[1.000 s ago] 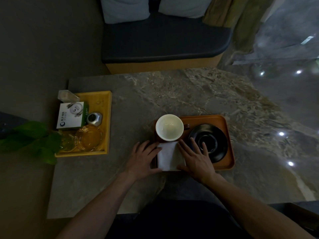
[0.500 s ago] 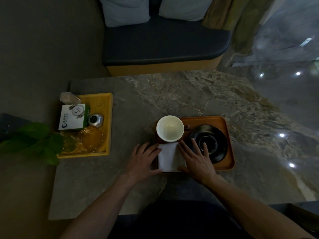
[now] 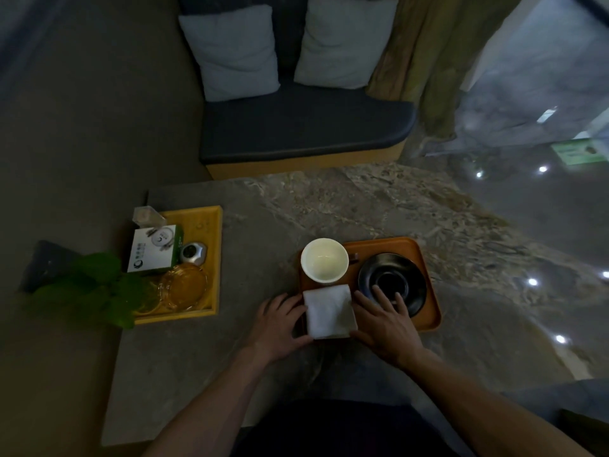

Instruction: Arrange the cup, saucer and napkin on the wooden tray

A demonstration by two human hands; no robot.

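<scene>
A stone-patterned counter (image 3: 329,206) fills the middle. At its left edge sits a yellow tray (image 3: 211,258) holding a white and green box (image 3: 155,249), a small metal pot (image 3: 193,253) and a glass dish (image 3: 184,285). Green leaves (image 3: 99,288) overlap the tray's near left corner. Beyond the counter, a dark bench (image 3: 303,127) carries two pale cushions (image 3: 234,51).

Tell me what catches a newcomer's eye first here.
The white napkin at the orange tray's near-left corner, flanked by the left hand and right hand. Behind it stands a white cup; right of that, a black saucer.
</scene>
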